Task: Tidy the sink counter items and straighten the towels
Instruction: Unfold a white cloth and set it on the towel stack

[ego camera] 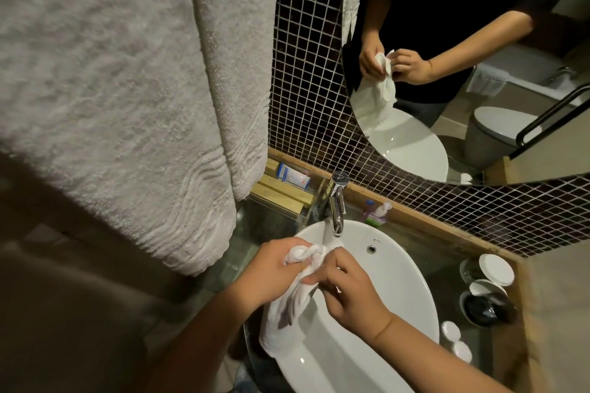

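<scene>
Over the white sink basin (392,284), both my hands grip a small wet white cloth (292,306). My left hand (271,271) bunches its upper end under the running water from the chrome tap (336,204). My right hand (348,289) pinches the cloth just beside the left, fingers closed on it. The rest of the cloth hangs down over the basin's left rim. A large white towel (127,80) hangs at the left, reaching down to the counter.
A clear tray with boxed toiletries (287,183) sits behind the towel. Small bottles (376,212) stand right of the tap. Lidded glasses (488,271), a dark cup (485,306) and white caps (455,341) line the counter's right side. A round mirror (463,57) hangs on the mosaic-tiled wall.
</scene>
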A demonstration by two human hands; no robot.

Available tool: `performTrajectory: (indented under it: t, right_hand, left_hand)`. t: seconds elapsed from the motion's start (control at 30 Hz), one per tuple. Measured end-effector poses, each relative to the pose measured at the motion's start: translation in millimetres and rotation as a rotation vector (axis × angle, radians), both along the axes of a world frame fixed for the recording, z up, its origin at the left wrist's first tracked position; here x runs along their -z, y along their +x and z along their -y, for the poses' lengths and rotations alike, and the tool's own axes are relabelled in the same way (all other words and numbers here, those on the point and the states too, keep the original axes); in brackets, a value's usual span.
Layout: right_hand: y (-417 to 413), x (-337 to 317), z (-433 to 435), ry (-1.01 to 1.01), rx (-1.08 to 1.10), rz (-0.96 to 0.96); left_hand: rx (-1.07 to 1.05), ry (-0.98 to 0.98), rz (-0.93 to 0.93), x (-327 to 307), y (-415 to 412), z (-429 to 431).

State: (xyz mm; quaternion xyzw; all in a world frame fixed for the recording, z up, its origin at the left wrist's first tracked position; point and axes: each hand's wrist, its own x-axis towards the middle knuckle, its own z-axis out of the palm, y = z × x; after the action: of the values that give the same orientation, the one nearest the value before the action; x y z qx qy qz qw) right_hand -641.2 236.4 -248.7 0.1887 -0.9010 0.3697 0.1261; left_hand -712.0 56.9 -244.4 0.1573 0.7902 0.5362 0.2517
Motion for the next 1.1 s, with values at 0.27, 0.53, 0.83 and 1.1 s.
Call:
performTrajectory:
  t: [0.27, 0.53, 0.83, 1.1]
  right_hand:
    - [-5.0, 2.1, 15.7, 0.009, 0.045, 0.063]
    - [-16.6, 7.6, 21.2, -0.015, 0.023, 0.054]
    - [-73.5, -13.9, 46.5, -0.077, 0.054, 0.078]
    - [-101.3, 38.7, 9.0, 0.506, 0.084, 0.544]
  left_hand:
    - [0.008, 0.045, 0.019, -11.8, -0.8, 12.6]
    - [0.090, -0.083, -0.048, -27.3, -5.9, 42.9]
    - [-0.225, -0.156, -0.741, -47.5, -7.2, 32.2]
    - [-0.111, -0.574, -0.552, 86.5, -15.7, -0.1]
